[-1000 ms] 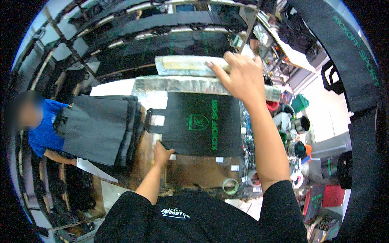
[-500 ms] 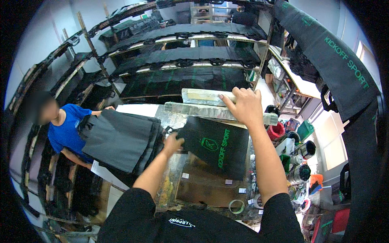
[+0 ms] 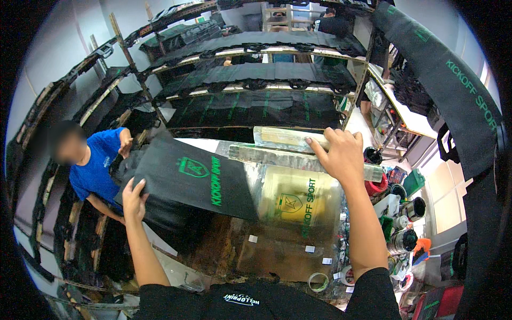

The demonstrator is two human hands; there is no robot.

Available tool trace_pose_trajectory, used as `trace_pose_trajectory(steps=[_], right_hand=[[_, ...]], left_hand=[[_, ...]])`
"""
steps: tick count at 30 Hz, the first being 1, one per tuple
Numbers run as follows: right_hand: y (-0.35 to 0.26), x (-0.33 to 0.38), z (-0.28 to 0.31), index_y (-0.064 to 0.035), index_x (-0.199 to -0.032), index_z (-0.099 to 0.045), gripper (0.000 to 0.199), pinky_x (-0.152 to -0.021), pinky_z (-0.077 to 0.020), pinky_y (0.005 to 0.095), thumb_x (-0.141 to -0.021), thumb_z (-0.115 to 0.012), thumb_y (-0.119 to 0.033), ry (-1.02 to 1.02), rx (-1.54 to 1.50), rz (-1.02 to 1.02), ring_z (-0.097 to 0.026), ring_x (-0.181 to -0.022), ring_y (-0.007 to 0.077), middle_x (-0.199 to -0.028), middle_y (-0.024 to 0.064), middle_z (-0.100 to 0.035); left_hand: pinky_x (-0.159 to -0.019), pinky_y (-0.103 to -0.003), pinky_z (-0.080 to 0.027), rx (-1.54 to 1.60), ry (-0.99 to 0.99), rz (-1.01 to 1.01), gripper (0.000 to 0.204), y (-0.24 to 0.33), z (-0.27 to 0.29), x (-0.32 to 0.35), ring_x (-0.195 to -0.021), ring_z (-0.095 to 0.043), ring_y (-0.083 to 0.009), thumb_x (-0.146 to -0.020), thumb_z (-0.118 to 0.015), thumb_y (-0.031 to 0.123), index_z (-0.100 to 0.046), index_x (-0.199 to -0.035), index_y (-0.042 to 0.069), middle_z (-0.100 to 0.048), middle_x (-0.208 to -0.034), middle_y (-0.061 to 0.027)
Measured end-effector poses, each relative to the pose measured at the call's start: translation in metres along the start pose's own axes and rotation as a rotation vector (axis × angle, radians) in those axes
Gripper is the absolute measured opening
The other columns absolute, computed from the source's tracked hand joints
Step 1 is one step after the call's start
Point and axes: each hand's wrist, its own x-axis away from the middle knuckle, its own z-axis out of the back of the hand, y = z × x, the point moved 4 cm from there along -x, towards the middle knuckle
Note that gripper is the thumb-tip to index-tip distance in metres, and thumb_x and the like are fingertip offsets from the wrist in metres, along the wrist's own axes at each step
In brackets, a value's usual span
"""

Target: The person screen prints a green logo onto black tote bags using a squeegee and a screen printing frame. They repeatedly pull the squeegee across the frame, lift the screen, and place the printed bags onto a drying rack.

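**Over the bench [image 3: 213, 252], a printed black bag [image 3: 184, 184] in the left hand [image 3: 134, 200], a pale bar [image 3: 282, 137] in the right [image 3: 340, 152]**

Slatted racks [image 3: 322, 52] fill the background, their long shelves draped with matte black fabric. Down the right side runs a broad black sheet [image 3: 442, 80] with green lettering. The bench has a brown, worn, stained surface. At the left, beyond the bag, stands a co-worker [image 3: 98, 165] in a blue shirt.

The bag is flat, smooth and roughly rectangular, with a green crest and lettering near its right end. It lies aslant on the left of the work area, its right corner overlapping the edge of a glossy translucent panel [image 3: 272, 221], in view. That panel bears a like crest and lettering over a yellow patch.

Behind the panel lies a long grey bar [image 3: 293, 156], straight but mottled. Beyond it, the pale bar is shorter, scuffed and streaked.

The right hand is curled over the pale bar's right end, thumb along its near side. The left hand, fingers bent, grips the bag's left edge.

Round metal cans [image 3: 413, 209] crowd the right side; a ring of tape [image 3: 309, 281] and small white squares [image 3: 309, 249] sit nearest the wearer.
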Motion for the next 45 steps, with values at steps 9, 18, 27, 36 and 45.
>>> trace_pose_trajectory(steps=[9,18,27,36,45], right_hand=[[-0.001,-0.005,0.001,-0.0052,-0.086,-0.069,0.052,-0.084,-0.0406,0.0483,-0.098,-0.066,-0.056,-0.065,0.037,-0.011,-0.066,-0.084,0.0338,-0.082,0.0133,-0.069],[-0.001,0.011,0.001,-0.0064,-0.086,-0.069,0.053,-0.086,-0.0424,0.0484,-0.097,-0.065,-0.058,-0.045,0.047,-0.016,-0.066,-0.087,0.0337,-0.085,0.0139,-0.071],[-0.009,0.005,0.0,-0.0056,-0.087,-0.07,0.051,-0.088,-0.0426,0.0494,-0.097,-0.066,-0.055,-0.037,0.018,-0.02,-0.066,-0.087,0.034,-0.084,0.014,-0.069],[-0.004,0.009,0.002,-0.0061,-0.085,-0.069,0.052,-0.09,-0.0419,0.0488,-0.097,-0.066,-0.057,-0.035,0.008,-0.032,-0.065,-0.088,0.0331,-0.084,0.014,-0.069],[-0.008,0.005,-0.001,-0.0056,-0.088,-0.071,0.053,-0.091,-0.0416,0.0481,-0.097,-0.065,-0.057,-0.067,-0.019,-0.048,-0.066,-0.09,0.0335,-0.086,0.015,-0.07]], left_hand=[[-0.083,-0.041,-0.055,0.1,0.529,0.092,0.033,-0.206,0.141,0.004,-0.099,-0.066,-0.0241,-0.101,-0.074,0.024,-0.06,-0.124,0.005,-0.068,-0.109,-0.007],[-0.08,-0.038,-0.051,-0.676,0.687,-0.405,0.056,-0.157,0.029,0.093,-0.088,-0.061,-0.024,-0.092,-0.085,0.043,-0.067,-0.124,0.0,-0.065,-0.102,-0.0093],[-0.1,-0.046,-0.057,-1.579,-0.239,-0.463,0.05,-0.16,-0.062,0.061,-0.119,-0.069,-0.0386,-0.087,-0.083,0.044,-0.076,-0.11,-0.001,-0.074,-0.123,-0.0217],[-0.086,-0.046,-0.062,-1.818,-0.391,-0.136,0.018,-0.18,-0.077,0.03,-0.104,-0.077,-0.0351,-0.095,-0.069,0.019,-0.08,-0.1,0.005,-0.078,-0.108,-0.0193],[-0.084,-0.05,-0.062,-1.765,-0.309,-0.315,0.018,-0.158,-0.067,0.002,-0.098,-0.077,-0.0383,-0.093,-0.062,0.013,-0.078,-0.094,0.006,-0.078,-0.102,-0.0202]])
